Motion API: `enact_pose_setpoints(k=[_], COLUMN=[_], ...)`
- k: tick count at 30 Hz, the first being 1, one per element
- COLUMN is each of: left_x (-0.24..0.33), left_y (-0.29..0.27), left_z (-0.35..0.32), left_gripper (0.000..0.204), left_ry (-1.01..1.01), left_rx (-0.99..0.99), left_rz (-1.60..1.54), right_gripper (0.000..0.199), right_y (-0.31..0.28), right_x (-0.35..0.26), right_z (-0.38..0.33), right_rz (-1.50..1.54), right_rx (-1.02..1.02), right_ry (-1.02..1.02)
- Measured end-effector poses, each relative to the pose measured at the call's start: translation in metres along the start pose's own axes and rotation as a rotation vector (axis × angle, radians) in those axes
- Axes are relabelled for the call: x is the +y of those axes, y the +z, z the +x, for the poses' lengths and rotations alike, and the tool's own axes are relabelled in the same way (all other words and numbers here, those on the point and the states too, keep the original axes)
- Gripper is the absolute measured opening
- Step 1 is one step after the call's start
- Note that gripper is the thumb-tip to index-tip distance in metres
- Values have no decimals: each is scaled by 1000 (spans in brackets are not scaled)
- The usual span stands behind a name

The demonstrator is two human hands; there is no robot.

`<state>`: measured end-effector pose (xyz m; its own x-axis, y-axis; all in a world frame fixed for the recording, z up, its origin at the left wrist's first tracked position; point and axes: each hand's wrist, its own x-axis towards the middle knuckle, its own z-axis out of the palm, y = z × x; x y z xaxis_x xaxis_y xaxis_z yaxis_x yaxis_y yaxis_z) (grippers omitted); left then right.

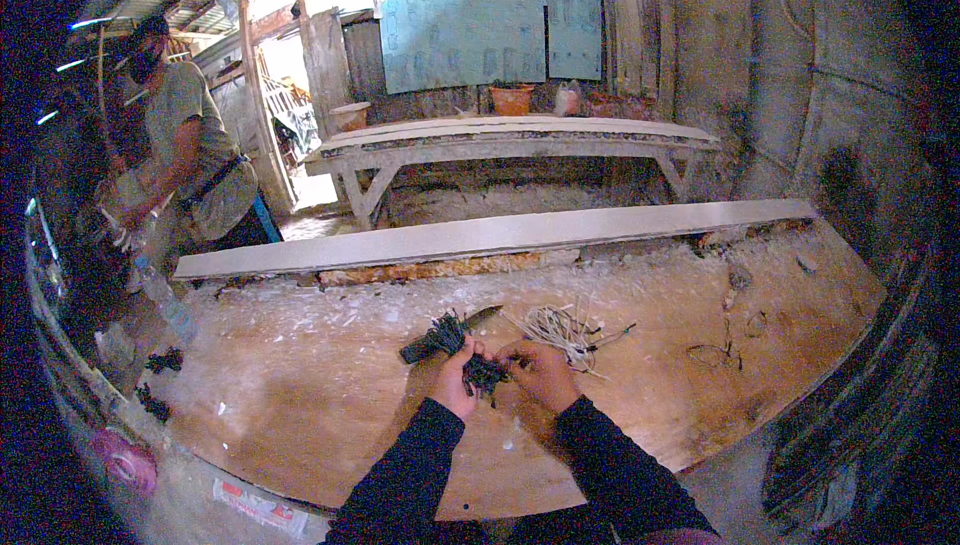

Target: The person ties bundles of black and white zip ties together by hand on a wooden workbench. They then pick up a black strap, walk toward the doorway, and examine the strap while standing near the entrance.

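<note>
Working on a small dark bundle (pixel 485 373) at the near middle of the tabletop (pixel 300 415): left hand (pixel 458 383) and right hand (pixel 540 373) both clenched on it. Probably tying or sorting stage. Next needing one more piece from the pale strips (pixel 560 327) just beyond.

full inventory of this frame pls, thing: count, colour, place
dark fibre bundle: 1, black, between both hands
second dark bundle: 1, black, on the board just beyond the left hand
knife: 1, dark blade, beside that bundle
pale strips: 1 loose heap, whitish, beyond the right hand
work board: 1, brown, dusted white
long plank: 1, pale grey, along the board's far edge
bench: 1, whitish, behind the plank
clay pot: 1, orange, behind the bench
other person: 1, grey shirt, far left
left hand: dark sleeve, gripping bundle
right hand: dark sleeve, gripping bundle
</note>
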<state>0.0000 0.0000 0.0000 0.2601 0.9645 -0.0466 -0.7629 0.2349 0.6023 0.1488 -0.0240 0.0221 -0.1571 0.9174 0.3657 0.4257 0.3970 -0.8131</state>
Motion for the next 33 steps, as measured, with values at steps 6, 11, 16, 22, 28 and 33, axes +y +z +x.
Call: enact_pose_setpoints(k=[6,11,16,22,28,33], left_x=[-8,3,5,2,2,1], left_y=[0,2,9,3,2,4], left_z=[10,2,-2,7,5,6], left_gripper=[15,21,27,27,27,26], left_ry=[38,69,57,22,25,32], left_rx=[-14,-74,-2,-5,6,-28], left_rz=[-39,4,55,-8,22,0], right_gripper=[13,15,15,22,24,17], right_y=[-21,-74,-98,-97,-94,-89], right_x=[11,31,54,58,55,42], right_z=[2,8,0,2,3,4], right_rz=[-38,-611,-886,-896,-789,-405], right_rx=[96,450,256,-47,-18,65], right_ry=[-8,24,413,573,407,136])
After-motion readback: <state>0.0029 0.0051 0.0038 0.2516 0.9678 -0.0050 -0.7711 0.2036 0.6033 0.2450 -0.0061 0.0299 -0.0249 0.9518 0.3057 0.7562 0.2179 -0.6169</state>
